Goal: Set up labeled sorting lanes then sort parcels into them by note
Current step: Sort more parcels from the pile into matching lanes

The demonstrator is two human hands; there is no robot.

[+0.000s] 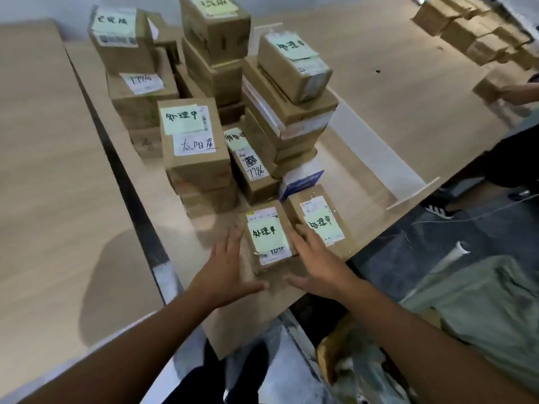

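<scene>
1. Small box (268, 240) w/ a green sticky note on top sits at the near edge of the table (393, 83), right in front of the person.
2. Left hand (226, 269) is along its left side and right hand (318, 266) along its right side. Fingers on both are straight & spread, nothing grasped. Too blurry to tell if they actually touch the box.
3. 2nd box (320, 225) w/ the same kind of green note sits just beside it on the right, w/ the right-hand fingers btwn the two.
4. Behind: stacks of cardboard boxes (195, 158), several w/ green notes, a couple marked "7786".
5. White divider (361, 141) runs across the table to the right of the stacks.
6. Far right: another person's hand (516, 93) on a far box (490, 86), blurry.
</scene>
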